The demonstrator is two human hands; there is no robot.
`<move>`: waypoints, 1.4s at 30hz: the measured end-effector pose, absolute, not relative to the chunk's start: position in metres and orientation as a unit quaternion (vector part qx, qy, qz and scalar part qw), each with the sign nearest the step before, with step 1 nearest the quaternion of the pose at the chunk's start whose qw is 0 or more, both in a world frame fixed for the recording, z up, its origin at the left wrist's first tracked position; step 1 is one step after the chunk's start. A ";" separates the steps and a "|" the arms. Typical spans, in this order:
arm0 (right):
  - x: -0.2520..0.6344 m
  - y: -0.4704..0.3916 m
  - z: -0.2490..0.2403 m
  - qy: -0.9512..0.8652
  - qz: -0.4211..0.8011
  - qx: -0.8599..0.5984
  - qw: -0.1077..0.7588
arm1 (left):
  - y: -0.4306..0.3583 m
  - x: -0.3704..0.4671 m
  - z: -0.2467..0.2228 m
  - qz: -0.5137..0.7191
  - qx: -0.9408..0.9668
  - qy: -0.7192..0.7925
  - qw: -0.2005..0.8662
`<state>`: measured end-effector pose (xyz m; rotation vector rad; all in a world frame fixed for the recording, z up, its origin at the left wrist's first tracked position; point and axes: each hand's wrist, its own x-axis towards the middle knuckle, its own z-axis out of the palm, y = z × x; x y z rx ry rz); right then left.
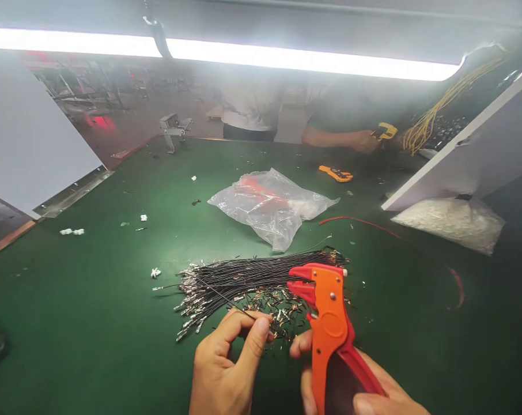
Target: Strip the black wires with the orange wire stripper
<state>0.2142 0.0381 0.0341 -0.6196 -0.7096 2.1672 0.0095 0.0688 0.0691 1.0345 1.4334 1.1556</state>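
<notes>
Between thumb and forefinger, my left hand [233,360] pinches a thin black wire [229,301] that slants up to the left over the pile. My right hand [382,386] is wrapped round the handles of an orange and red wire stripper [330,323], its red jaws pointing left, apart from the pinched wire's end. Behind both hands lies a bundle of black wires [252,271] with metal terminals at the left ends and bare copper at the right. Short black and copper scraps [282,308] are scattered in front of the bundle.
A clear plastic bag [273,207] with red contents lies on the green table [92,300] beyond the bundle. Further back are a yellow tool [336,173] and another person's hand [364,141] with a yellow tool. At right are a red wire [373,226] and a filled bag [453,222].
</notes>
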 end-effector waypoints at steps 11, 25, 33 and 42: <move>0.213 0.042 0.034 -0.336 0.818 -0.261 0.387 | 0.066 0.016 0.070 0.488 0.393 0.585 0.515; 0.221 0.046 0.056 -0.389 0.793 -0.309 0.353 | 0.074 0.007 0.093 0.508 0.289 0.531 0.613; 0.213 0.053 0.077 -0.375 0.756 -0.345 0.411 | 0.092 -0.026 0.087 0.456 0.317 0.562 0.613; 0.185 0.081 0.090 -0.353 0.747 -0.326 0.459 | 0.117 -0.022 0.095 0.491 0.329 0.537 0.602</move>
